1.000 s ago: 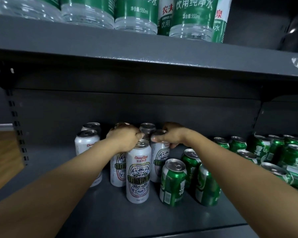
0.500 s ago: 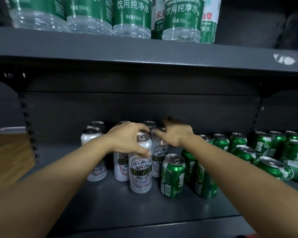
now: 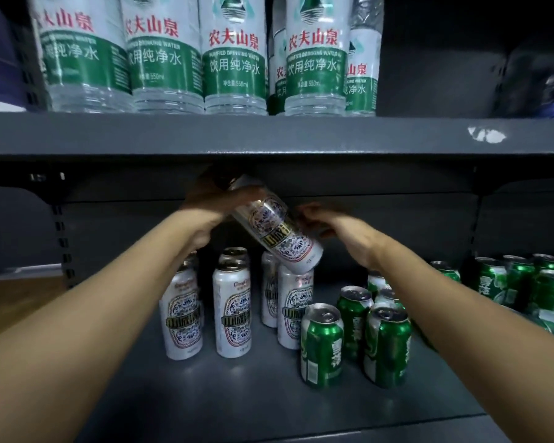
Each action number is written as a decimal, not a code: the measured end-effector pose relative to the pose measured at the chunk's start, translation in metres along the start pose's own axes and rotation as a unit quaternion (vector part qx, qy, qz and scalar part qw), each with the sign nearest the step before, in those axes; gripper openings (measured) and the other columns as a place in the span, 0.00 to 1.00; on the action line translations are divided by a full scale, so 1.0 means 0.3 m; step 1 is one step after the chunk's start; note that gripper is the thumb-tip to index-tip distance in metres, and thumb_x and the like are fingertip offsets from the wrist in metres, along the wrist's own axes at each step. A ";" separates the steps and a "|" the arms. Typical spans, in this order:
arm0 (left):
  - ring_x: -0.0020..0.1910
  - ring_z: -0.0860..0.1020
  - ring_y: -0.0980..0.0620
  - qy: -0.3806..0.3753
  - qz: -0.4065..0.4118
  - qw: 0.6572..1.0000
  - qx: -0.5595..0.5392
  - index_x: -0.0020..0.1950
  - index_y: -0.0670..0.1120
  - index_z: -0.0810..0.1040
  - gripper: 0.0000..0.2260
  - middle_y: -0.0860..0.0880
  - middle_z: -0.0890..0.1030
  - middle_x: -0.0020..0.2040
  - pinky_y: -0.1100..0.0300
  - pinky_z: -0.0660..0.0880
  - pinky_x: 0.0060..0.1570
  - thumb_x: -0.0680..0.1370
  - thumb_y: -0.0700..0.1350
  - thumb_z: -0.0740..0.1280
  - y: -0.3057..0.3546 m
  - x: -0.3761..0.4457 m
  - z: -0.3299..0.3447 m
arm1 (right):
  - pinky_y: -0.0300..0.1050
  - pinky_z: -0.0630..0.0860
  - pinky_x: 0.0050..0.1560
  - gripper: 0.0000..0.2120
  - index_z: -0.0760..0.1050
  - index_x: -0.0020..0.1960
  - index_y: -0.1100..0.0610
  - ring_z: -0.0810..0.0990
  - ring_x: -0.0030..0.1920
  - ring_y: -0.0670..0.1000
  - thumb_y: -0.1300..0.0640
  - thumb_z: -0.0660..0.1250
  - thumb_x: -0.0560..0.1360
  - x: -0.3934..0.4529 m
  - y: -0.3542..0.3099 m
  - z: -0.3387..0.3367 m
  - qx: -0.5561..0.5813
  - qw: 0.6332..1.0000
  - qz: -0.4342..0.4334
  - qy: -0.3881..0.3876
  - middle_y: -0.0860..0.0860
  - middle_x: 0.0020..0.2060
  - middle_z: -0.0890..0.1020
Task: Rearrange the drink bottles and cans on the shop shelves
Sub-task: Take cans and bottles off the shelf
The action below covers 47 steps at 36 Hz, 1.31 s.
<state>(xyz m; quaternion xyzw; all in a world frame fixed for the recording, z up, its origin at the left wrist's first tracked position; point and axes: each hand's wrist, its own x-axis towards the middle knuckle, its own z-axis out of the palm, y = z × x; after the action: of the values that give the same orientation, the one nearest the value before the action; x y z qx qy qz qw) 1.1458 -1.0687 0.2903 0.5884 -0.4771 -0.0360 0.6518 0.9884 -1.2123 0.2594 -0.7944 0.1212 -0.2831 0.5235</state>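
Fingers of the left hand (image 3: 219,199) grip the top of a tilted white can (image 3: 277,230) held up under the upper shelf (image 3: 269,132) — the right hand (image 3: 327,220) is at its lower side, grip unclear. Smooth metal cylinders: six white cans stand on the lower shelf (image 3: 237,394); green cans (image 3: 322,343) beside them, count unclear. Six clear ribbed water bottles (image 3: 234,59) above.

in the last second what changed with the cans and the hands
The left hand has lifted one tall white can off the lower shelf and holds it tilted above the others; the right hand has risen beside it, its grip unclear. The standing white cans and green cans stayed put.
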 end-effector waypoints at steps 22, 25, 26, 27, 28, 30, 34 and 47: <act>0.58 0.72 0.50 -0.376 -0.092 0.846 0.366 0.68 0.44 0.69 0.25 0.47 0.73 0.60 0.59 0.70 0.59 0.75 0.49 0.71 -0.113 0.105 0.250 | 0.47 0.76 0.54 0.44 0.58 0.70 0.55 0.78 0.57 0.55 0.58 0.80 0.62 0.090 0.209 -0.155 -0.227 0.945 0.048 0.231 0.54 0.59 0.77; 0.70 0.66 0.47 -0.451 -0.175 0.758 0.438 0.74 0.45 0.64 0.31 0.46 0.66 0.73 0.54 0.61 0.71 0.75 0.56 0.68 -0.183 0.080 0.247 | 0.42 0.75 0.54 0.48 0.55 0.74 0.51 0.79 0.58 0.53 0.53 0.79 0.62 0.122 0.273 -0.129 -0.271 0.938 0.076 0.204 0.52 0.60 0.79; 0.72 0.64 0.46 -0.445 -0.173 0.760 0.442 0.75 0.46 0.62 0.33 0.46 0.63 0.75 0.53 0.60 0.72 0.75 0.57 0.68 -0.208 0.076 0.255 | 0.40 0.74 0.53 0.46 0.58 0.73 0.51 0.79 0.57 0.52 0.52 0.79 0.62 0.134 0.288 -0.119 -0.278 0.936 0.084 0.197 0.51 0.59 0.79; 0.73 0.62 0.46 -0.430 -0.151 0.774 0.440 0.76 0.48 0.58 0.37 0.47 0.61 0.76 0.52 0.60 0.72 0.73 0.57 0.70 -0.230 0.073 0.261 | 0.40 0.74 0.53 0.44 0.60 0.72 0.51 0.79 0.57 0.52 0.51 0.79 0.62 0.149 0.302 -0.110 -0.285 0.935 0.085 0.192 0.51 0.59 0.80; 0.73 0.62 0.46 -0.417 -0.125 0.785 0.442 0.77 0.50 0.56 0.39 0.48 0.60 0.76 0.52 0.60 0.72 0.72 0.56 0.72 -0.244 0.068 0.266 | 0.42 0.74 0.55 0.44 0.60 0.71 0.51 0.78 0.58 0.53 0.49 0.79 0.62 0.161 0.312 -0.103 -0.297 0.932 0.092 0.186 0.51 0.60 0.79; 0.73 0.61 0.46 -0.394 -0.078 0.793 0.458 0.77 0.51 0.55 0.40 0.48 0.59 0.76 0.52 0.61 0.71 0.71 0.54 0.73 -0.264 0.056 0.265 | 0.47 0.74 0.60 0.47 0.57 0.74 0.50 0.76 0.62 0.55 0.44 0.77 0.62 0.184 0.327 -0.091 -0.331 0.921 0.119 0.168 0.53 0.64 0.76; 0.73 0.62 0.46 -0.384 -0.039 0.792 0.473 0.77 0.52 0.54 0.40 0.48 0.60 0.76 0.53 0.61 0.71 0.72 0.51 0.74 -0.287 0.031 0.262 | 0.48 0.72 0.63 0.52 0.48 0.78 0.53 0.73 0.66 0.58 0.42 0.75 0.66 0.215 0.352 -0.082 -0.372 0.901 0.162 0.152 0.56 0.69 0.72; 0.67 0.69 0.47 -0.320 -0.003 0.805 0.500 0.74 0.56 0.62 0.36 0.50 0.68 0.71 0.53 0.69 0.65 0.69 0.55 0.75 -0.267 -0.006 0.231 | 0.48 0.68 0.66 0.57 0.41 0.77 0.63 0.66 0.71 0.60 0.45 0.77 0.66 0.193 0.403 -0.061 -0.446 0.866 0.207 0.089 0.61 0.74 0.57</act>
<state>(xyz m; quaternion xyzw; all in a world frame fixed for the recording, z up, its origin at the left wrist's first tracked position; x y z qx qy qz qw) 1.1399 -1.1428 0.2149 0.7895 -0.6085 0.0189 0.0779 1.0373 -1.3057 0.1747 -0.8715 0.4421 -0.1534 0.1469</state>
